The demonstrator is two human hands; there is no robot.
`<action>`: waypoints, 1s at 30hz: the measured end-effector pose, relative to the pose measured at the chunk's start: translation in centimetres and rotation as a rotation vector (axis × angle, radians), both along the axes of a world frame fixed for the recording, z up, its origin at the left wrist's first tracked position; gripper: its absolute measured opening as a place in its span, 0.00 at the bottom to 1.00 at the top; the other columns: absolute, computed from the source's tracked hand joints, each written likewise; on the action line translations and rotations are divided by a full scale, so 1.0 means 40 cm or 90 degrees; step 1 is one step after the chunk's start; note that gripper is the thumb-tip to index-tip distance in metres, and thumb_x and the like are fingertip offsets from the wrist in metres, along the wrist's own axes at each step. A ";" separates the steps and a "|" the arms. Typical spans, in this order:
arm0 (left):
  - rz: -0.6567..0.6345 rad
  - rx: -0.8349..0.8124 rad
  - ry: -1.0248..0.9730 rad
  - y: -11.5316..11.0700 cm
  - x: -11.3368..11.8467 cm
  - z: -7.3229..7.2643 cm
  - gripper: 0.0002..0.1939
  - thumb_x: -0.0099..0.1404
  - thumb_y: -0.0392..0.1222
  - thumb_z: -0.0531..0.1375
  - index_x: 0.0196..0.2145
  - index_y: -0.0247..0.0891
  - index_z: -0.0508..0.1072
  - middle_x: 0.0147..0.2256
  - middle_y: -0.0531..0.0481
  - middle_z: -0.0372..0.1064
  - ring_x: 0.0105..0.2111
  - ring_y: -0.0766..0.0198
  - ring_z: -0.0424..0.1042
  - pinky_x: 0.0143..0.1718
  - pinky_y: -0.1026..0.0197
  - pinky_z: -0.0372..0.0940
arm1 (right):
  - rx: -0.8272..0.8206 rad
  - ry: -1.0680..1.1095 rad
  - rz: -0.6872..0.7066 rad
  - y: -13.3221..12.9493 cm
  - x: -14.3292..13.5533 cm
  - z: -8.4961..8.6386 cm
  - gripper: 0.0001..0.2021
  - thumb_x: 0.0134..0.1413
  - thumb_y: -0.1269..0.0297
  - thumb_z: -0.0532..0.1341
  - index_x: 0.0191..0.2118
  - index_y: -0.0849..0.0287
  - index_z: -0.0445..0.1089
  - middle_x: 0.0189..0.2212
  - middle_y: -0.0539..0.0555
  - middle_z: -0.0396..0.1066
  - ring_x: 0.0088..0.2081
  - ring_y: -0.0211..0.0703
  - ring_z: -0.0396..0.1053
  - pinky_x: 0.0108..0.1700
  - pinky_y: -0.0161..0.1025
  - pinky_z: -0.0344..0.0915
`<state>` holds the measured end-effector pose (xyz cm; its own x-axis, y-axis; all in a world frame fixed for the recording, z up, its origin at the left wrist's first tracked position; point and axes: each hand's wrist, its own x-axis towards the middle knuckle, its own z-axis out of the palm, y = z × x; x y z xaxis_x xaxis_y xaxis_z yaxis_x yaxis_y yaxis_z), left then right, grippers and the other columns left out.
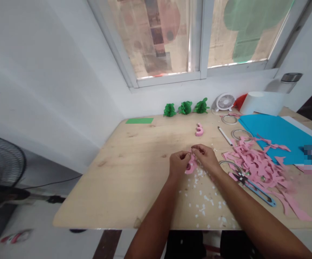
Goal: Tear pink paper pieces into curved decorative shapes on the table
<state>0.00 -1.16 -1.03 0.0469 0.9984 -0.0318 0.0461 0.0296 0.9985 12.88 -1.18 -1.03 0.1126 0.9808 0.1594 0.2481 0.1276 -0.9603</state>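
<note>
A small pink paper piece [190, 167], curled and partly hidden, is pinched between both hands over the middle of a wooden table [134, 169]. The left hand [179, 162] grips its near side; the right hand [206, 157] nips its top edge with fingertips. Working it well likely calls for light, even pressure so the paper does not tear. White paper bits [203, 201] lie just below, pink scraps [255, 167] and scissors [255, 187] to the right, a finished pink shape [199, 130] beyond.

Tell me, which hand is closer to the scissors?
Right. The right hand sits just left of the scissors; the left hand is farther left, both pinching a pink paper piece.
</note>
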 end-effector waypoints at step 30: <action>-0.031 -0.064 -0.074 -0.008 0.004 0.015 0.12 0.48 0.44 0.61 0.25 0.29 0.74 0.17 0.53 0.63 0.14 0.74 0.57 0.16 0.69 0.56 | -0.148 0.340 0.078 -0.010 -0.004 0.025 0.12 0.38 0.57 0.65 0.28 0.61 0.71 0.23 0.50 0.69 0.25 0.35 0.63 0.29 0.33 0.57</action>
